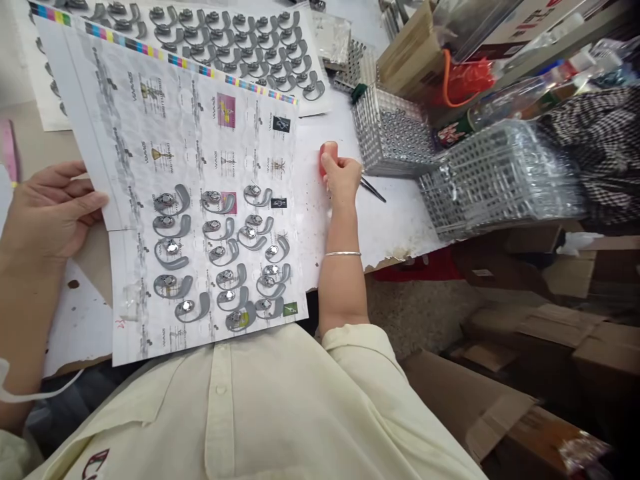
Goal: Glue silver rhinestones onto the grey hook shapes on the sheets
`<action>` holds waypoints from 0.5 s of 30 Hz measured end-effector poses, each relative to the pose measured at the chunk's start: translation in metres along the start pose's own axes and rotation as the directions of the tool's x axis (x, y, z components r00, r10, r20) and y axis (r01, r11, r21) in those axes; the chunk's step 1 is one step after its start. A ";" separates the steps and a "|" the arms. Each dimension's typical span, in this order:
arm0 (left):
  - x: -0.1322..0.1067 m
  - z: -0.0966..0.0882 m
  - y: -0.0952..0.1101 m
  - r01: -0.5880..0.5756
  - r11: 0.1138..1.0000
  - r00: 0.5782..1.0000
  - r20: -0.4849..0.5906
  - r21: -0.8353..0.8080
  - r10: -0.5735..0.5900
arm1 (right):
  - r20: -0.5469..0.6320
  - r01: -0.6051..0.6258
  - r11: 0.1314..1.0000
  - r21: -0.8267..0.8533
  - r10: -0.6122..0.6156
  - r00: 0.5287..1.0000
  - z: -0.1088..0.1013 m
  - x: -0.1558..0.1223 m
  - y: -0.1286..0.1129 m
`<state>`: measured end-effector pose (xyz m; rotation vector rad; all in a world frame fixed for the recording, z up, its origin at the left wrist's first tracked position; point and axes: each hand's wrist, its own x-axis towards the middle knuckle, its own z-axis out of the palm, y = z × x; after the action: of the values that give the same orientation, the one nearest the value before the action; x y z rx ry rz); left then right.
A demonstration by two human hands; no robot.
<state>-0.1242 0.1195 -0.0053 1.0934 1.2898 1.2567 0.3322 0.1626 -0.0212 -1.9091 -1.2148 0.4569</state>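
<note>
Holding step: your left hand (63,207) pinches printed sheet (131,277) bearing grey hooks (187,288), right hand (345,177) clasps red object (329,148); levelness likely matters next.

Perforated grey trays (373,147), one stack. Transparent grid-patterned stack (490,177), beside the trays, at the edge of the white worktable (383,230). Black-and-white checked cloth (595,147), crumpled, right of that stack. Cardboard box (407,53), behind the trays. Red plastic bag (470,79), with orange loop (445,80). Clear plastic bottle (515,100), lying down. Pink-handled implement (9,150), far left, partly out of view. Brown cartons (465,400), several, lower right.
</note>
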 end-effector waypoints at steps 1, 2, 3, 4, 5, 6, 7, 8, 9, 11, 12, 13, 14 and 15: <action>0.000 0.000 0.001 0.010 1.000 1.000 0.003 0.002 -0.010 | -0.012 -0.008 1.000 0.004 0.008 1.000 -0.001 -0.001 0.000; 0.000 0.000 0.002 0.015 1.000 1.000 0.007 -0.002 -0.015 | -0.008 -0.016 1.000 0.006 0.016 1.000 -0.001 -0.002 0.000; 0.000 0.001 0.002 0.016 1.000 1.000 0.011 -0.012 -0.016 | -0.005 -0.024 1.000 0.005 0.025 1.000 -0.001 -0.003 0.000; 0.000 0.001 0.003 0.014 1.000 1.000 0.020 -0.025 -0.014 | -0.007 -0.033 0.999 0.004 0.033 0.999 -0.002 -0.004 0.000; -0.001 0.002 0.004 0.007 0.999 1.000 0.027 -0.038 -0.005 | -0.012 -0.039 0.999 0.003 0.039 0.999 -0.002 -0.004 0.000; -0.002 0.002 0.004 -0.004 0.999 1.000 0.028 -0.049 0.006 | -0.017 -0.043 0.999 0.003 0.043 0.999 -0.002 -0.004 0.000; -0.003 0.003 0.004 -0.016 0.998 0.999 0.027 -0.056 0.017 | -0.020 -0.043 0.999 0.002 0.043 0.999 -0.002 -0.005 0.000; -0.004 0.003 0.005 -0.023 0.998 0.999 0.025 -0.056 0.024 | -0.018 -0.041 0.999 0.003 0.041 0.999 -0.002 -0.005 0.000; -0.005 0.004 0.005 -0.025 0.998 0.999 0.022 -0.053 0.026 | -0.013 -0.038 0.999 0.004 0.038 0.999 -0.002 -0.005 -0.001; -0.006 0.004 0.006 -0.012 0.999 1.000 0.022 -0.046 0.013 | -0.009 -0.031 1.000 -0.002 0.031 0.999 -0.002 -0.006 -0.002; -0.006 0.004 0.006 0.002 0.999 1.000 0.025 -0.045 -0.001 | -0.014 -0.029 1.000 -0.009 0.029 0.999 -0.002 -0.006 -0.003; -0.006 0.004 0.006 0.018 0.999 0.999 0.029 -0.049 -0.017 | -0.022 -0.028 0.999 -0.019 0.028 0.999 -0.003 -0.006 -0.003; -0.006 0.003 0.006 0.031 0.998 0.999 0.033 -0.060 -0.029 | -0.028 -0.027 0.999 -0.028 0.026 0.999 -0.003 -0.006 -0.003; -0.006 0.003 0.006 0.034 0.996 0.999 0.034 -0.078 -0.032 | -0.015 -0.023 0.999 -0.035 0.022 1.000 -0.003 -0.006 -0.003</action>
<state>-0.1207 0.1145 0.0013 1.0290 1.2189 1.2497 0.3302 0.1563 -0.0178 -1.9538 -1.2001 0.4352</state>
